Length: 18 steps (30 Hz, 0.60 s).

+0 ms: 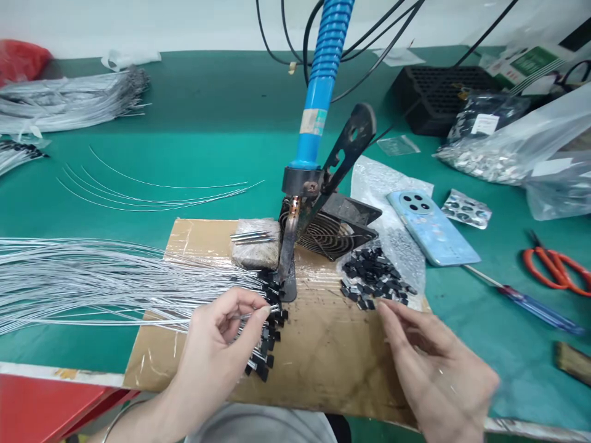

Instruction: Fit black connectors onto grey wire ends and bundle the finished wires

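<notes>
My left hand (226, 344) pinches the end of a thin grey-white wire between thumb and forefinger. Under it lies a bundle of wires (115, 286), with black connectors (263, 363) on many of their ends. At the edge of a pile of small black pieces (376, 271), the thumb and forefinger of my right hand (434, 363) are drawn together. Whatever lies between those fingertips is too small to make out. Between the hands, a blue-handled soldering iron (314, 117) points down, fixed to a black bracket (348, 138).
A cardboard sheet (332, 363) covers the table's front. Behind the iron stand a black fan (332, 227) and a wrapped block (256, 252). At right lie a phone (434, 227), a screwdriver (540, 307) and orange-handled scissors (556, 267). More wire bundles (69, 101) lie back left.
</notes>
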Available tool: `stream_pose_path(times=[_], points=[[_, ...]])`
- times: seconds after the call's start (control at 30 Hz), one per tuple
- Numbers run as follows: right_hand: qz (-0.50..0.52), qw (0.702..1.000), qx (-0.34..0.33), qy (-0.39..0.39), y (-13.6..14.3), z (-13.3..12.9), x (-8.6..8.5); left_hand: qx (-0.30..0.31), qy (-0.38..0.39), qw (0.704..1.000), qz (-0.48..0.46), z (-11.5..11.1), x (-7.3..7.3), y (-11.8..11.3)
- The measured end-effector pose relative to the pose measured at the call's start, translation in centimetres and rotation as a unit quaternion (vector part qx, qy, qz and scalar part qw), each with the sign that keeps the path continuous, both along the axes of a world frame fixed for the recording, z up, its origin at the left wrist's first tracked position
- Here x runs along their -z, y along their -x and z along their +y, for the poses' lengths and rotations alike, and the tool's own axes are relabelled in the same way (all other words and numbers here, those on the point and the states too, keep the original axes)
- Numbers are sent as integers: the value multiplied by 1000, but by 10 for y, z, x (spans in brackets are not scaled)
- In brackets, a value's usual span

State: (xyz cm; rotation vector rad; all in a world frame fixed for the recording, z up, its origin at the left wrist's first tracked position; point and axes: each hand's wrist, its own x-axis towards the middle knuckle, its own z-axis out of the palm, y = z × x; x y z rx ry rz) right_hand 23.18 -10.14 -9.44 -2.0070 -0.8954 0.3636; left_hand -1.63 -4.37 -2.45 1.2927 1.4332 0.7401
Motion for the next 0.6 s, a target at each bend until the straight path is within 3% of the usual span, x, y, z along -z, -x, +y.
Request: stream_pose_path(times=[0.17,0.37,0.5,0.6], points=[[-63,994,-70,57,-8,5,6,-9,-4,1000,3,3,-2,-3],[-41,996,-44,71,-9,2,11,-13,-23,1000,8,2,-3,-3],[80,997,9,3,0,-1,10,-9,-27,1000,2,2,-5,-2],[140,988,4,-66,16,2,-3,-1,-36,999,9,4,-5,-2]])
